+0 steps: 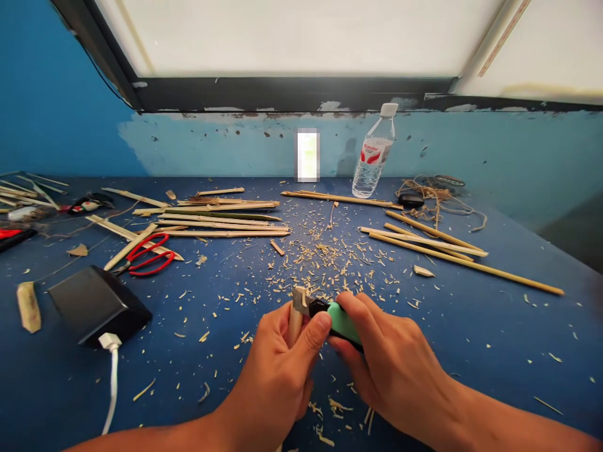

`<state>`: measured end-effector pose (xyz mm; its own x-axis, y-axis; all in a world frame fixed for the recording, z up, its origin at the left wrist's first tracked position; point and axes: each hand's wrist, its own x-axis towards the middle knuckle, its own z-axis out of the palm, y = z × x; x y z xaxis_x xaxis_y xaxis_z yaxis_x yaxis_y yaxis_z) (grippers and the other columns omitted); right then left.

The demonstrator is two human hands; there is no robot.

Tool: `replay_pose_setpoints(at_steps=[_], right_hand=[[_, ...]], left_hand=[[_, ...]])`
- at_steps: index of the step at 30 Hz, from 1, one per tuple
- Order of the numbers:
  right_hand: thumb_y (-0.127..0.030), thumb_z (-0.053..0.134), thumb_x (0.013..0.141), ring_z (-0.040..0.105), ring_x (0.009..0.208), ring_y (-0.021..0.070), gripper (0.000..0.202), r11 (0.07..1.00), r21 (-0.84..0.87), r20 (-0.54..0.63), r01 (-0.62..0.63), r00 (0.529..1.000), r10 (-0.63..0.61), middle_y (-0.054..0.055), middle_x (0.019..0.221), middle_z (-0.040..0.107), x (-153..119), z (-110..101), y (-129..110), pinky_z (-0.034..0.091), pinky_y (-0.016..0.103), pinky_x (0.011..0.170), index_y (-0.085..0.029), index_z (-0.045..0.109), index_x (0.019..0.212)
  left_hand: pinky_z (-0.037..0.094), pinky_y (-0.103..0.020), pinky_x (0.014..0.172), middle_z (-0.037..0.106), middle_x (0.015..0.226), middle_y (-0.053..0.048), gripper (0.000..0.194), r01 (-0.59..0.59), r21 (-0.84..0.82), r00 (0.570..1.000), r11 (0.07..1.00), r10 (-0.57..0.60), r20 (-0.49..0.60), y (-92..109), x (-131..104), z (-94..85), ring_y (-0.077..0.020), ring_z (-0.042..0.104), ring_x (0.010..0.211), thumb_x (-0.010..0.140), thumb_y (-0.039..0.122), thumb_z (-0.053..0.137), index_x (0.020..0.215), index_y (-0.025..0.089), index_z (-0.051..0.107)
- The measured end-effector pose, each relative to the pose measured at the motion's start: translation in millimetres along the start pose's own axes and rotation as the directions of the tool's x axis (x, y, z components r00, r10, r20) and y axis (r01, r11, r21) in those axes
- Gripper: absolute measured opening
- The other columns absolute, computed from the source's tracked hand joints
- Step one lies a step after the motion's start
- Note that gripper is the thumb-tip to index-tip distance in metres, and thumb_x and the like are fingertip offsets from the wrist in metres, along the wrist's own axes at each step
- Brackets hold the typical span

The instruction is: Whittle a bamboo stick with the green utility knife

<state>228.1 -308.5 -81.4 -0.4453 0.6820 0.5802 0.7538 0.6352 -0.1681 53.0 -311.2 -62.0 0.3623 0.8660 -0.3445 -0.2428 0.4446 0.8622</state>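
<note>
My left hand is wrapped round a short light bamboo piece, which stands nearly upright with its top end showing. My right hand grips the green and black handle of a cutter knife. The metal blade of the knife lies across the top of the bamboo piece. My left thumb presses near the black front of the handle. Pale wood shavings are scattered over the blue table beyond and below both hands.
Bamboo strips lie at the back left, longer sticks at the right. Red-handled scissors and a black box with a white cable are on the left. A water bottle stands at the back near tangled twine.
</note>
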Motion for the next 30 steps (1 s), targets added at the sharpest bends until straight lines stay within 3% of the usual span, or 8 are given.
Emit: replay_pose_setpoints(at_steps=[7, 13, 19, 23, 27, 28, 30], right_hand=[[-0.039, 0.026, 0.114, 0.074, 0.058, 0.0226, 0.033, 0.999, 0.019, -0.009, -0.051, 0.999, 0.051, 0.008, 0.094, 0.074, 5, 2, 1, 0.056, 0.033, 0.045, -0.016, 0.044, 0.130], [-0.039, 0.032, 0.113, 0.070, 0.059, 0.0181, 0.026, 0.978, 0.189, 0.059, -0.084, 0.995, 0.074, 0.003, 0.091, 0.072, 3, 0, 6, 0.051, 0.029, 0.050, -0.021, 0.044, 0.128], [-0.038, 0.037, 0.112, 0.065, 0.065, 0.0156, 0.024, 0.932, 0.362, 0.134, -0.037, 0.991, -0.012, 0.000, 0.093, 0.070, -2, -11, 11, 0.045, 0.028, 0.055, -0.023, 0.042, 0.131], [-0.040, 0.037, 0.112, 0.069, 0.074, 0.0179, 0.025, 0.933, 0.361, 0.195, -0.015, 0.979, -0.059, 0.002, 0.101, 0.071, -1, -16, 18, 0.046, 0.030, 0.057, -0.024, 0.042, 0.131], [-0.039, 0.037, 0.112, 0.068, 0.072, 0.0173, 0.024, 0.929, 0.371, 0.204, 0.011, 0.975, -0.093, 0.002, 0.098, 0.071, 3, -19, 22, 0.044, 0.030, 0.057, -0.023, 0.043, 0.129], [-0.039, 0.037, 0.112, 0.068, 0.072, 0.0170, 0.023, 0.926, 0.377, 0.207, 0.010, 0.974, -0.094, 0.002, 0.099, 0.071, 3, -20, 22, 0.044, 0.030, 0.057, -0.023, 0.043, 0.128], [-0.038, 0.038, 0.112, 0.067, 0.070, 0.0163, 0.020, 0.919, 0.394, 0.215, 0.003, 0.972, -0.096, 0.001, 0.098, 0.071, 5, -22, 22, 0.044, 0.030, 0.057, -0.024, 0.045, 0.124]], left_hand=[[0.022, -0.008, 0.027, 0.023, 0.044, 0.017, 0.058, -0.044, -0.052, 0.998, 0.998, 0.042, -0.036, 0, 7, 2.6, -0.0025, 0.014, 0.033, 0.085, 0.064, 0.079, 0.077, 0.026, 0.036], [0.028, -0.010, 0.026, 0.027, 0.044, 0.016, 0.056, -0.008, -0.010, 1.000, 1.000, 0.008, -0.001, -6, 8, 0.9, -0.0031, 0.018, 0.031, 0.085, 0.072, 0.073, 0.081, 0.026, 0.041], [0.022, -0.010, 0.030, 0.029, 0.046, 0.016, 0.060, 0.022, 0.013, 0.998, 1.000, -0.023, 0.053, -8, 0, -4.1, -0.0030, 0.020, 0.033, 0.080, 0.075, 0.075, 0.087, 0.026, 0.042], [0.022, -0.012, 0.031, 0.033, 0.046, 0.018, 0.066, 0.065, 0.036, 0.994, 0.997, -0.067, 0.083, -7, -3, -8.2, -0.0047, 0.020, 0.034, 0.078, 0.078, 0.075, 0.103, 0.028, 0.039], [0.016, -0.015, 0.033, 0.029, 0.047, 0.017, 0.061, 0.070, 0.059, 0.991, 0.996, -0.076, 0.110, -9, -4, -13.6, -0.0061, 0.017, 0.037, 0.083, 0.076, 0.071, 0.105, 0.028, 0.041], [0.018, -0.015, 0.035, 0.030, 0.049, 0.016, 0.059, 0.068, 0.055, 0.992, 0.996, -0.074, 0.105, -11, -5, -15.2, -0.0062, 0.019, 0.039, 0.084, 0.075, 0.071, 0.104, 0.027, 0.044], [0.034, -0.015, 0.045, 0.041, 0.059, 0.011, 0.054, 0.006, 0.070, 0.998, 0.998, -0.011, 0.068, -14, -5, -18.1, -0.0071, 0.034, 0.049, 0.085, 0.071, 0.074, 0.100, 0.025, 0.051]])
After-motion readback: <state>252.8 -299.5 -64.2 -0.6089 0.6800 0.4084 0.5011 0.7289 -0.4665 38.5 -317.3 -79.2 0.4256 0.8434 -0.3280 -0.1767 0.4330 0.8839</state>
